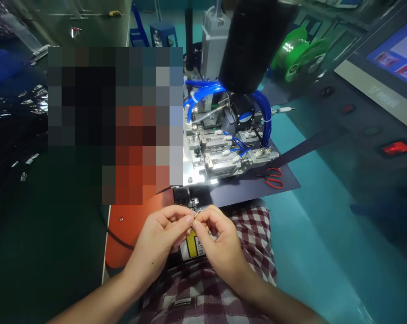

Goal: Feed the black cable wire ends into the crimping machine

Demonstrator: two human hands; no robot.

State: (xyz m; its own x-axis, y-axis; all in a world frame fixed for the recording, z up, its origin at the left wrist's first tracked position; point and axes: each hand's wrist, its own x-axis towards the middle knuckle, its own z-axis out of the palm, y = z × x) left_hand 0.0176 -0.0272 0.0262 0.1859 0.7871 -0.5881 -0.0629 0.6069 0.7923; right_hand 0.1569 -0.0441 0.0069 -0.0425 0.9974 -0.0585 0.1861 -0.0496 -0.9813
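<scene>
My left hand (pixel 163 234) and my right hand (pixel 221 240) meet over my lap, in front of the machine's near edge. Both are closed in a pinch, thumbs and forefingers together, on a small thin metallic piece (pixel 198 212). Most of it is hidden by the fingertips, so its kind cannot be made out. Just beyond the fingers sits a small black and silver fixture (pixel 183 195). Under the hands shows a yellow and white label (pixel 194 246) with black print.
An orange panel (pixel 139 229) lies left of my hands. Ahead stands a machine (pixel 223 148) with metal cylinders and blue tubes (pixel 206 90). Red-handled scissors (pixel 274 178) rest on its grey base. At right are a green spool (pixel 294 54) and a control panel (pixel 375 99). A pixelated block covers the left middle.
</scene>
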